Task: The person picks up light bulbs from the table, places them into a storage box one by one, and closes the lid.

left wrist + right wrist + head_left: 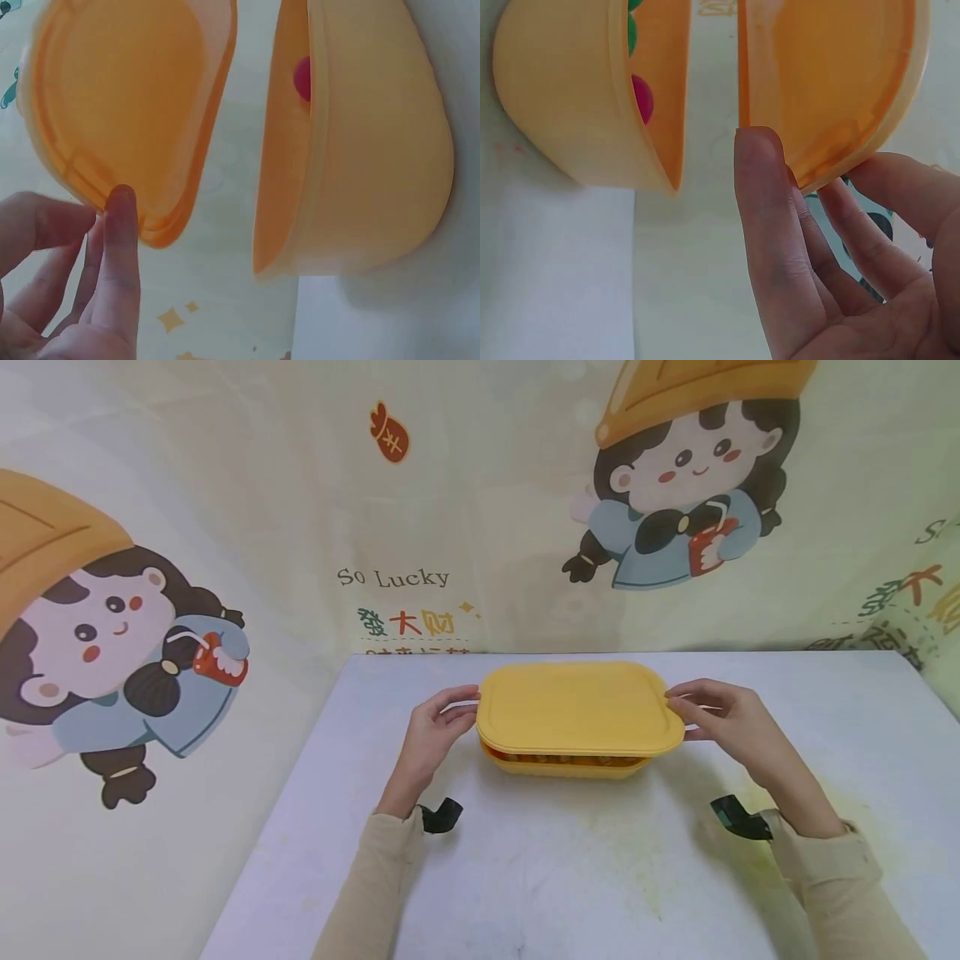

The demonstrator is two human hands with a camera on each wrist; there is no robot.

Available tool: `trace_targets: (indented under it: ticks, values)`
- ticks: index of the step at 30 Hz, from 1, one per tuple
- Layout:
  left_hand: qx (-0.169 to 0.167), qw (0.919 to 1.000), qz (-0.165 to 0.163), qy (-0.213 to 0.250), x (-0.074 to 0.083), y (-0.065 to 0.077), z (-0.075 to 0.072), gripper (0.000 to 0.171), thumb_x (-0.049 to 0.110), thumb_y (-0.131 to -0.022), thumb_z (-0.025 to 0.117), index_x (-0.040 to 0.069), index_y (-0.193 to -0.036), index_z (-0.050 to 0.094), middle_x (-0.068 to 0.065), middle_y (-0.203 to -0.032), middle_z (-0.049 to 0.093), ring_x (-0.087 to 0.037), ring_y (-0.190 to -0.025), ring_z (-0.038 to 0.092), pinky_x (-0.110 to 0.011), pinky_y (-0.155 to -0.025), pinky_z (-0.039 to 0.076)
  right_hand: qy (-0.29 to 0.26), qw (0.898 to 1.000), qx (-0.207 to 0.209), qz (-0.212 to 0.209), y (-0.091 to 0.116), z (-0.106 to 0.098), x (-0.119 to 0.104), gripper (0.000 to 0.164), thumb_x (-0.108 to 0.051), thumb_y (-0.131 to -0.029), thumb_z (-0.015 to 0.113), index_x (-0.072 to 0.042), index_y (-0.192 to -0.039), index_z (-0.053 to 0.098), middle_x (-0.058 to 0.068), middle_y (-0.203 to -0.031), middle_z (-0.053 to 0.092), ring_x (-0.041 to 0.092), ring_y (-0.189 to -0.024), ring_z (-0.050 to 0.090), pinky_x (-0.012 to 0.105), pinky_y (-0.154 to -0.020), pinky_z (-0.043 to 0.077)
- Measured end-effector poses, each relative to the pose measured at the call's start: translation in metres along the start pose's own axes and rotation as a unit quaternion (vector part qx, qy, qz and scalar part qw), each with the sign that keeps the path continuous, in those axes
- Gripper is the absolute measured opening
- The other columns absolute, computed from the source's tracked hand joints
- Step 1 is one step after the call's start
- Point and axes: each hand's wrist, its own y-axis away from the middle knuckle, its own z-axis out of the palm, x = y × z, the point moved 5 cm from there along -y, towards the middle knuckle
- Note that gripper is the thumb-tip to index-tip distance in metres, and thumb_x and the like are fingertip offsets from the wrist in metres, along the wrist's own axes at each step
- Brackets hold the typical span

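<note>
A yellow lid (573, 706) is held above a yellow box (566, 768), with a gap between the two. My left hand (441, 727) pinches the lid's left end; in the left wrist view its thumb and a finger grip the rim of the lid (142, 97). At the opposite end my right hand (723, 718) pinches the edge, and the right wrist view shows fingertips at the lid's rim (840, 82). Inside the box, a red round thing (302, 79) shows past the wall, and green round things (632, 34) appear in the right wrist view. Most contents are hidden.
The box stands on a white table (555, 877). Behind it hangs a cream cloth (510, 510) printed with cartoon figures and lettering. Dark wrist mounts (741, 818) stick out near both sleeves.
</note>
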Motion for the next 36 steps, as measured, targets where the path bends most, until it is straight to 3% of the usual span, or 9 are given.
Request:
trace_targets:
  ticks: [8, 14, 21, 24, 30, 36]
  values:
    - [0.008, 0.9999, -0.015, 0.0, 0.0, -0.001, -0.001, 0.045, 0.02, -0.09, 0.074, 0.008, -0.131, 0.061, -0.007, -0.128, 0.062, -0.02, -0.108, 0.068, -0.031, -0.097, 0.054, -0.027, 0.999, 0.003, -0.028, -0.001, 0.002, -0.001, 0.035, -0.025, -0.097, 0.066, 0.0, -0.121, 0.061, -0.009, -0.101, 0.067, 0.002, -0.087, 0.069, 0.027, -0.071, 0.061]
    - [0.006, 0.9997, -0.023, 0.012, 0.0, -0.002, -0.001, 0.048, 0.017, -0.087, 0.077, 0.011, -0.133, 0.061, -0.005, -0.132, 0.061, -0.022, -0.11, 0.066, -0.029, -0.094, 0.055, -0.039, 0.998, 0.005, -0.048, -0.002, 0.004, -0.003, 0.038, -0.02, -0.095, 0.068, 0.001, -0.124, 0.057, -0.007, -0.099, 0.068, 0.005, -0.085, 0.071, 0.03, -0.069, 0.061]
    - [0.007, 0.9996, -0.024, 0.017, -0.004, -0.004, 0.0, 0.049, 0.01, -0.087, 0.076, 0.01, -0.134, 0.061, -0.01, -0.126, 0.064, -0.022, -0.108, 0.066, -0.028, -0.089, 0.057, -0.038, 0.999, 0.001, -0.029, -0.004, 0.006, -0.003, 0.051, -0.021, -0.094, 0.069, 0.001, -0.135, 0.049, -0.011, -0.1, 0.067, 0.007, -0.083, 0.072, 0.035, -0.071, 0.062]
    - [0.004, 0.9994, -0.028, 0.019, -0.006, -0.005, -0.001, 0.049, 0.01, -0.088, 0.076, 0.011, -0.134, 0.061, -0.011, -0.126, 0.063, -0.021, -0.106, 0.067, -0.03, -0.084, 0.059, -0.031, 0.999, 0.0, -0.025, -0.004, 0.007, -0.002, 0.052, -0.021, -0.094, 0.069, 0.0, -0.137, 0.048, -0.003, -0.104, 0.068, 0.008, -0.083, 0.072, 0.037, -0.072, 0.062]
    - [0.003, 0.9993, -0.031, 0.021, -0.009, -0.007, -0.002, 0.049, 0.01, -0.088, 0.075, 0.013, -0.135, 0.06, -0.014, -0.127, 0.062, -0.021, -0.104, 0.068, -0.034, -0.079, 0.061, -0.025, 0.999, -0.004, -0.02, -0.006, 0.011, -0.001, 0.054, -0.022, -0.095, 0.069, -0.002, -0.14, 0.047, 0.027, -0.117, 0.063, 0.008, -0.083, 0.072, 0.036, -0.071, 0.061]
    - [0.01, 0.9992, -0.036, 0.012, -0.015, -0.01, -0.004, 0.047, 0.011, -0.088, 0.075, 0.015, -0.133, 0.062, -0.012, -0.126, 0.063, -0.022, -0.104, 0.069, -0.036, -0.081, 0.061, -0.023, 1.0, -0.011, -0.013, -0.008, 0.015, 0.002, 0.056, -0.022, -0.095, 0.068, -0.001, -0.141, 0.045, 0.03, -0.12, 0.062, 0.007, -0.084, 0.072, 0.036, -0.072, 0.061]
